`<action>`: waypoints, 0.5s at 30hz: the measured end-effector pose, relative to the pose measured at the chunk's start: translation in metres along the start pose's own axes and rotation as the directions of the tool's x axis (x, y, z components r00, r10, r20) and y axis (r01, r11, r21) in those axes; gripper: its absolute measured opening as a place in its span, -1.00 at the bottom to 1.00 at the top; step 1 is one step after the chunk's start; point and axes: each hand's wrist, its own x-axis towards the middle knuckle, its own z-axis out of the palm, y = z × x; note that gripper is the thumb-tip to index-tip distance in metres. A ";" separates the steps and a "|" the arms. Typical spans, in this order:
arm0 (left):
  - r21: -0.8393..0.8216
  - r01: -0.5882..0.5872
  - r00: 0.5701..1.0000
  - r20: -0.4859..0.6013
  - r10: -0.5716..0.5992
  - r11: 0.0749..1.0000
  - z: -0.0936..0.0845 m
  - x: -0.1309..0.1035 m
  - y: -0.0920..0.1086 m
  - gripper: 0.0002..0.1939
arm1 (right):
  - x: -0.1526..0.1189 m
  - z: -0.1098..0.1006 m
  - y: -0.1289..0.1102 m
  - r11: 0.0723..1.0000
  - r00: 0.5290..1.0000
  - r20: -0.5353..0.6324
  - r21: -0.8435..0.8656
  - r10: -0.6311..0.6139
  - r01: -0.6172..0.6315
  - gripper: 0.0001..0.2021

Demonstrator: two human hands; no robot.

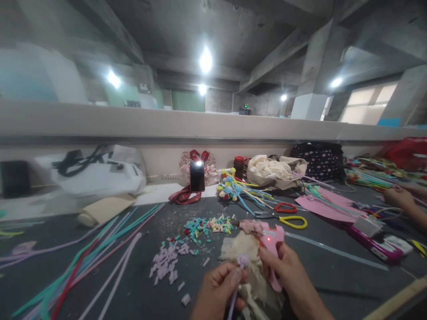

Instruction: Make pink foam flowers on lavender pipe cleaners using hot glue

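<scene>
Between the fingertips of my left hand [222, 284] is a lilac chenille stem [232, 303], held upright with a small lilac bloom [243, 260] at its top. My right hand [289, 273] is wrapped round the handle of a pink glue gun [274, 238], whose red light is lit. The gun's nozzle points left, over a crumpled beige cloth [240, 247]. A long translucent glue stick [336, 251] stretches right from behind the gun. Short lilac chenille pieces [165, 262] lie scattered left of my left hand, with teal and cream pieces [208, 226] behind them.
Scissors [292, 222] with red and yellow handles lie beyond the gun. Long chenille stems [90, 255] spread across the left. Finished-looking stem bundles [233, 186], a phone [197, 175] and bags [316, 160] stand along the back. Another person's hand [398, 198] is at far right.
</scene>
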 end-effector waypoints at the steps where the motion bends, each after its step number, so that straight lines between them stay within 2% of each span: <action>1: -0.020 -0.001 1.000 0.004 0.001 1.000 -0.001 0.001 0.000 -0.52 | 0.000 0.000 -0.001 0.999 1.000 0.009 0.036 0.004 -0.004 -0.72; 4: -0.104 -0.004 1.000 -0.005 0.003 0.995 -0.005 0.003 0.001 -0.52 | -0.001 -0.002 -0.004 0.998 1.000 0.023 0.068 0.003 -0.005 -0.71; 6: -0.137 -0.008 1.000 -0.021 0.005 0.991 -0.006 0.004 0.001 -0.54 | -0.001 -0.002 -0.005 1.000 1.000 0.023 0.011 0.008 -0.008 -0.71; 10: -0.105 -0.035 0.998 -0.062 0.028 0.994 -0.006 0.003 0.001 -0.54 | 0.000 0.003 0.001 0.993 0.997 -0.057 -0.100 0.056 -0.061 -0.74; 13: -0.071 -0.060 0.992 -0.111 0.052 0.996 -0.003 0.001 0.001 -0.54 | -0.002 0.010 0.007 0.983 0.993 -0.115 -0.185 -0.006 -0.016 -0.77; 15: -0.058 -0.071 0.991 -0.115 0.064 0.996 -0.002 -0.002 0.003 -0.56 | -0.004 0.014 0.009 0.953 0.988 -0.142 -0.302 -0.065 0.020 -0.83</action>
